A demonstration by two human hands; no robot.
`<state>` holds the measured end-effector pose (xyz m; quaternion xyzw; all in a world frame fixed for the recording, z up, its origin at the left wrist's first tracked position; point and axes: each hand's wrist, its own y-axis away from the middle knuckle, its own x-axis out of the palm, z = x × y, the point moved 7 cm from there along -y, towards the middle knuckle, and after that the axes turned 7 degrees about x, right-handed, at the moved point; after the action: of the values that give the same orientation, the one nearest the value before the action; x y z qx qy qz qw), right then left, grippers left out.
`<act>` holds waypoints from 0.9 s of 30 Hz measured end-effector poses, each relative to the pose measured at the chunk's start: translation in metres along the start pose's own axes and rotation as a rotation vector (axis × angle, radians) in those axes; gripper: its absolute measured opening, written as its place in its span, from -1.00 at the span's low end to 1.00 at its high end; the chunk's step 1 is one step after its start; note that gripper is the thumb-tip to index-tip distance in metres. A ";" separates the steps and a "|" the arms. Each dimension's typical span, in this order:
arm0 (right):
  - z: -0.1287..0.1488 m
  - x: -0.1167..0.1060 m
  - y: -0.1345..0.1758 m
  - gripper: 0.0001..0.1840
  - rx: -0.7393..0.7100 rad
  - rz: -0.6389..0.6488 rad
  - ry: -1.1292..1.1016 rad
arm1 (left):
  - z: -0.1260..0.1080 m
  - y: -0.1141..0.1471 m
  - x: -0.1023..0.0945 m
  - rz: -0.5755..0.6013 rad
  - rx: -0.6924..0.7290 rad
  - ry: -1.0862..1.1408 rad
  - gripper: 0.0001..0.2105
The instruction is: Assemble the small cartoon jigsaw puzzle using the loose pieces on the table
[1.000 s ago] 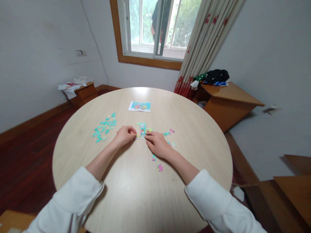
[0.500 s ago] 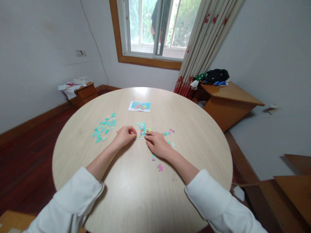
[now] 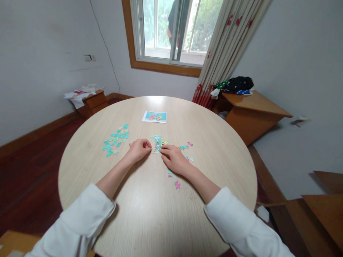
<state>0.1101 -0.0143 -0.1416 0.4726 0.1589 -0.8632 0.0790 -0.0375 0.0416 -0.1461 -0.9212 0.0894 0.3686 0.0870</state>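
Between the curled left hand (image 3: 139, 149), its pinch unclear, and loosely spread right hand (image 3: 174, 158), a jigsaw puzzle (image 3: 157, 142) is lying partly joined; loose pieces (image 3: 116, 135) are flanking both.

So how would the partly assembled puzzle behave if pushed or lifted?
The partly assembled puzzle would likely slide rather than tip, lying flat on the smooth-looking table. Lifted by an edge, it might bend or come apart; its uneven outline suggests joined pieces.
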 end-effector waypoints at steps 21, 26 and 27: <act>-0.001 0.000 0.000 -0.70 0.005 -0.003 -0.012 | 0.006 -0.002 0.002 0.015 -0.017 0.022 -0.92; 0.000 0.000 0.000 -0.71 -0.008 -0.015 -0.019 | 0.006 -0.003 0.003 0.008 -0.015 0.046 -0.91; -0.001 0.000 0.000 -0.71 -0.012 -0.020 -0.022 | 0.007 -0.003 0.003 0.001 -0.017 0.056 -0.91</act>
<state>0.1103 -0.0138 -0.1421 0.4609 0.1680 -0.8682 0.0752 -0.0394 0.0461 -0.1528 -0.9318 0.0891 0.3435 0.0767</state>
